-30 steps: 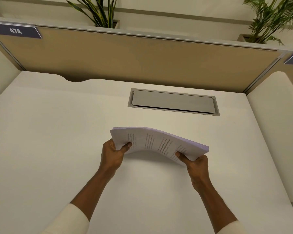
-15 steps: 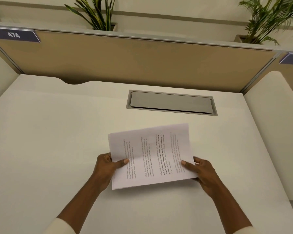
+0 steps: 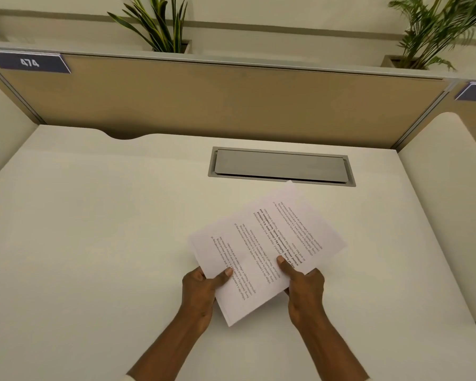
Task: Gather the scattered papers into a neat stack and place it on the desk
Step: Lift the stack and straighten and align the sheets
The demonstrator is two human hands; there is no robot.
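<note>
A stack of white printed papers [image 3: 267, 243] lies slanted over the middle of the white desk [image 3: 94, 243], its far corner pointing toward the cable hatch. My left hand [image 3: 198, 295] pinches the stack's near left edge, thumb on top. My right hand [image 3: 304, 290] grips the near right edge, thumb pressed on the printed text. The sheets look aligned into one pile. I cannot tell whether the stack rests on the desk or hovers just above it.
A grey metal cable hatch [image 3: 280, 166] is set into the desk behind the papers. A tan partition [image 3: 231, 100] with a "474" label [image 3: 29, 62] closes the back. Cream side panels stand left and right. Two potted plants [image 3: 160, 26] sit behind the partition.
The stack went from bowed and raised to flat, then turned counter-clockwise so it now lies diagonally. Both hands shifted to its near edge.
</note>
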